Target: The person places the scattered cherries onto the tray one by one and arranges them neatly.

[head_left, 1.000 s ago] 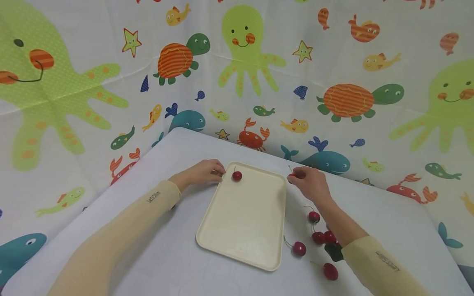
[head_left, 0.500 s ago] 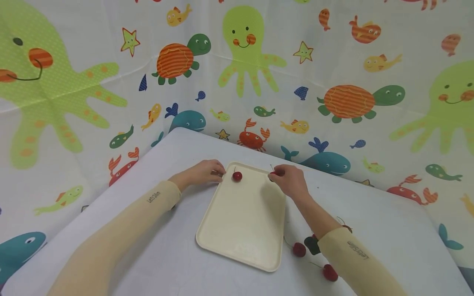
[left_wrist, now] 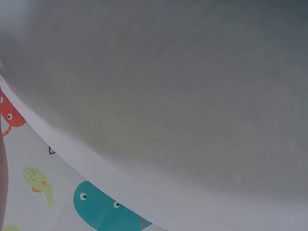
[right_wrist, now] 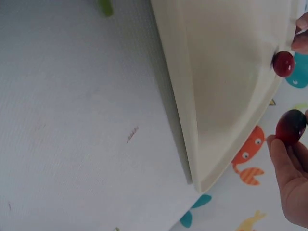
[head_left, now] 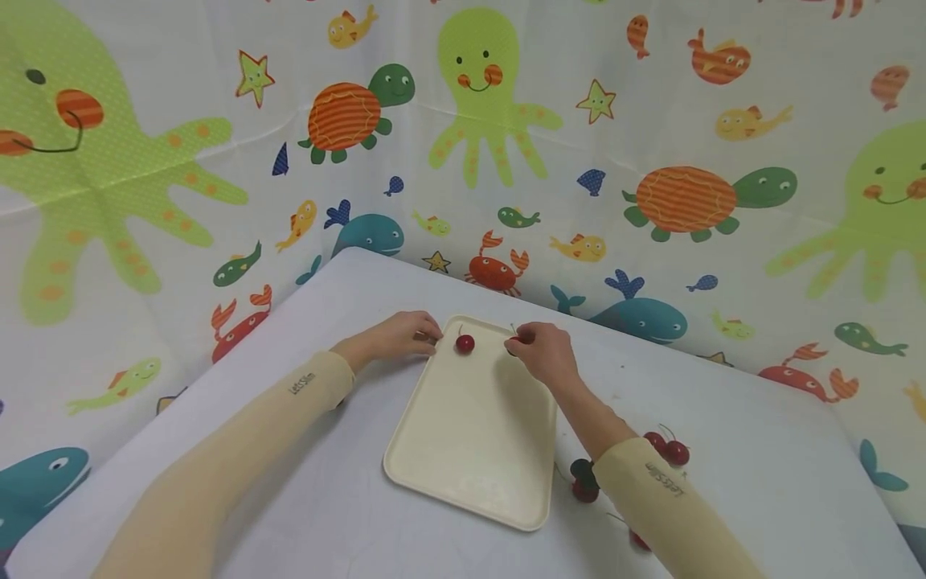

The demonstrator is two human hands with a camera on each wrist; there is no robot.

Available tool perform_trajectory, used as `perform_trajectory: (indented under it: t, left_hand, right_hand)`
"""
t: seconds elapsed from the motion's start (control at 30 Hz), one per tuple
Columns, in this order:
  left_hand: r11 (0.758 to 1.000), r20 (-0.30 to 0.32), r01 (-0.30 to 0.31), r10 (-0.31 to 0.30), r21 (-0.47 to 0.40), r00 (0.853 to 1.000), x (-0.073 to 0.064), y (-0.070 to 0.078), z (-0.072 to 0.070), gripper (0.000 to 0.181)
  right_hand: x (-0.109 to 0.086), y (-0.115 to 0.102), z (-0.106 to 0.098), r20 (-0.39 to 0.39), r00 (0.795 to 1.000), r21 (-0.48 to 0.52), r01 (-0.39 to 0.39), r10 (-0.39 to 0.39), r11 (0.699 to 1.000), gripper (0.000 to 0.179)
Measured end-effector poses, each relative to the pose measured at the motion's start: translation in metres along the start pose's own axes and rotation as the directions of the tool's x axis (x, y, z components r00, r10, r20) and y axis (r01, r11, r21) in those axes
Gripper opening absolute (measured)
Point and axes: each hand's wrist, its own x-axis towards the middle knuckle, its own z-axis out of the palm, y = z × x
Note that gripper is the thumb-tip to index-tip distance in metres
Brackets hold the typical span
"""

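Observation:
A cream rectangular tray [head_left: 470, 434] lies on the white table, with one red cherry [head_left: 465, 344] on it near its far left corner. My right hand [head_left: 546, 351] pinches a second cherry [head_left: 514, 345] by its sides, stem up, above the tray's far right part. In the right wrist view this held cherry [right_wrist: 290, 127] sits between thumb and fingertips, apart from the tray surface. My left hand [head_left: 396, 333] rests at the tray's far left edge, fingers loosely bent and fingertips against the rim. The left wrist view shows mostly a blurred pale surface.
Several more cherries lie right of the tray: a pair [head_left: 676, 453] beyond my right forearm, one [head_left: 584, 491] near the tray and another [head_left: 640, 540] partly under the sleeve. A dark wrist camera [head_left: 583, 473] hangs below that forearm. A sea-animal printed curtain [head_left: 477, 145] stands behind the table.
My right hand has moved left with the cherry, from beside the tray's right edge to over the tray. The left hand and the cherry on the tray have stayed in place.

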Motion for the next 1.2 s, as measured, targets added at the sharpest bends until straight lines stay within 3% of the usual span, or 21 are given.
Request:
perform_trajectory:
  t: [0.8, 1.2]
  left_hand:
    - [1.000, -0.001, 0.017, -0.017, 0.000, 1.000, 0.004, -0.001, 0.002, 0.031]
    - [1.000, 0.004, 0.011, -0.011, -0.007, 1.000, 0.004, -0.001, 0.002, 0.031]
  right_hand:
    - [0.005, -0.011, 0.024, 0.056, 0.998, -0.009, -0.009, 0.009, 1.000, 0.036]
    - [0.010, -0.012, 0.032, 0.069, 0.998, -0.063, 0.009, -0.005, 0.998, 0.033]
